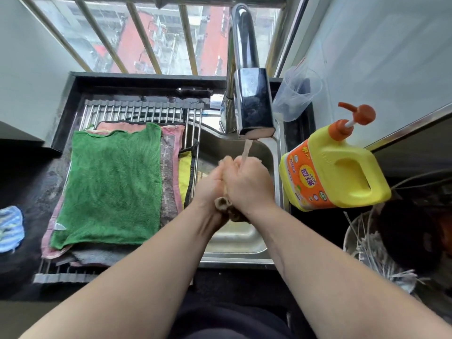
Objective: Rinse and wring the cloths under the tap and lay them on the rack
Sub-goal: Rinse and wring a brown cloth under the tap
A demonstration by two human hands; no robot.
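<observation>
Over the steel sink (234, 238), my left hand (211, 183) and my right hand (248, 183) squeeze a bunched brownish cloth (223, 204) between them. Its end sticks out below my wrists, and the rest is hidden inside my hands. Water runs from the chrome tap (253, 104) onto my right hand. On the metal rack (137, 112) left of the sink lies a flat green cloth (112, 184) on top of a pink cloth (171, 133), a grey cloth (168, 182) and a yellow cloth (184, 177).
A yellow detergent jug (342, 172) with an orange pump stands right of the sink. Behind it is a clear plastic cup (296, 94). A blue striped cloth (9, 228) lies on the dark counter at far left. A round container of sticks (367, 248) sits at right.
</observation>
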